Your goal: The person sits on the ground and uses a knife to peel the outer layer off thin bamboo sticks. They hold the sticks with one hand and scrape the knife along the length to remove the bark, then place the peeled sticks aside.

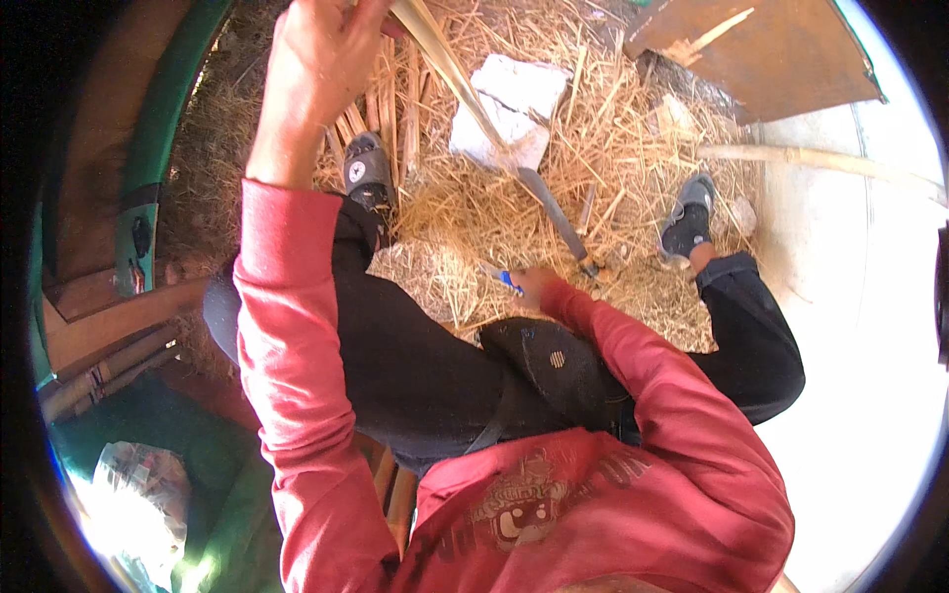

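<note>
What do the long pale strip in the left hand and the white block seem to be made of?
Long strip: probably split bamboo, smooth with slight sheen; straw-coloured, straight, catching light. White block: perhaps stone or concrete, matte and rough, judging by its uneven surface.

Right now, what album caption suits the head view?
Left hand gripping a long pale strip, right hand a blue tool, above scattered straw.

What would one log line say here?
left hand: holding pale strip; right hand: gripping blue-handled tool; strip's lower end: over white slab

Red sweatshirt, black trousers.
</note>
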Motion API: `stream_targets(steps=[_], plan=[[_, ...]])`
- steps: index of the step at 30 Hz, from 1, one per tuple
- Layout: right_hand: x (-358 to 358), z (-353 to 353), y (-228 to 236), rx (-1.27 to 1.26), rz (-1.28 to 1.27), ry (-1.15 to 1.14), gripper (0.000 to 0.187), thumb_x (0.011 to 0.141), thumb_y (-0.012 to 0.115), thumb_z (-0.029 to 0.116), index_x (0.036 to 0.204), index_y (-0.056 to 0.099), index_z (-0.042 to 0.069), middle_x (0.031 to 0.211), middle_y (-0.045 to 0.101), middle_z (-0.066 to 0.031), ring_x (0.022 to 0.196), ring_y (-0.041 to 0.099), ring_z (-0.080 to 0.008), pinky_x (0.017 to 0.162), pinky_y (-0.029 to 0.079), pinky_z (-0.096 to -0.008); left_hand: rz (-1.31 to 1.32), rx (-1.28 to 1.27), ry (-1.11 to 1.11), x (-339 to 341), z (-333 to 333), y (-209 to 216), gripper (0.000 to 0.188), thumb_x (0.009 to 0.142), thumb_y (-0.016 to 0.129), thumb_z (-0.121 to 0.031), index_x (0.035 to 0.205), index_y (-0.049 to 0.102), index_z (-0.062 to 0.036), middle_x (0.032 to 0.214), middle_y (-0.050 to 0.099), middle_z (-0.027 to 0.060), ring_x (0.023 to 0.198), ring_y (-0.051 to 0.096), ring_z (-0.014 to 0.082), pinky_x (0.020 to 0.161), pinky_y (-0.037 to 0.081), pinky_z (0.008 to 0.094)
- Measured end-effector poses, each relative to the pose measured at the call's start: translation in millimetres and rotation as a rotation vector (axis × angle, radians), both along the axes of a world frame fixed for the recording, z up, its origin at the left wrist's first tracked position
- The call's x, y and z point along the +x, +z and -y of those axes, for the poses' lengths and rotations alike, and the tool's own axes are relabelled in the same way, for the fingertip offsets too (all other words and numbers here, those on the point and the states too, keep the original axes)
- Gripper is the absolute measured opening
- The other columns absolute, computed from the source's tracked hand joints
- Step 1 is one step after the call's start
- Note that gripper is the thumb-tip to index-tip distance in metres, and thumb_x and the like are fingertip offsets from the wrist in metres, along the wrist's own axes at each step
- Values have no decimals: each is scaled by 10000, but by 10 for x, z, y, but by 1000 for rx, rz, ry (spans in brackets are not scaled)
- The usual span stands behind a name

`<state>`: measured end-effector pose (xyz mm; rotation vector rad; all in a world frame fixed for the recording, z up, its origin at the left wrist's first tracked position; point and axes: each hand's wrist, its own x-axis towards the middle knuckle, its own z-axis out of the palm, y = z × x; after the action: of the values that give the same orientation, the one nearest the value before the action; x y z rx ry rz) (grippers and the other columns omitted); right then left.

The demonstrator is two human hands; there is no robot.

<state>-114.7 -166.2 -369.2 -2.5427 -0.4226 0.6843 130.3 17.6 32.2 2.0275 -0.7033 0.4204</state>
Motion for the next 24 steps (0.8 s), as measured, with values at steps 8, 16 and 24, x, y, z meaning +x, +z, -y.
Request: stream_targets(steps=[8,16,24], plan=[[79,93,16,-127,-91,-93,396,791,651,313,1119,596,98,927,668,-204,861,652,-402,802,525,-487,-67,132,13,16,-125,70,287,858,739,-223,1116,707,-103,851,730,50,777,665,73,711,507,230],[419,448,1445,90,-33,-619,292,861,644,287,1028,642,47,841,686,-149,788,667,-301,765,532,-408,-133,30,-141,-57,-201,-33,268,805,744,-48,1065,743,-109,763,704,24,651,588,45,609,478,226],[281,-89,2735,821,332,-834,298,876,726,136,998,468,50,688,578,-15,572,557,-61,505,444,-237,-170,88,-60,-449,-93,99,304,786,800,-141,1060,724,-34,821,738,103,745,708,115,669,557,252]])
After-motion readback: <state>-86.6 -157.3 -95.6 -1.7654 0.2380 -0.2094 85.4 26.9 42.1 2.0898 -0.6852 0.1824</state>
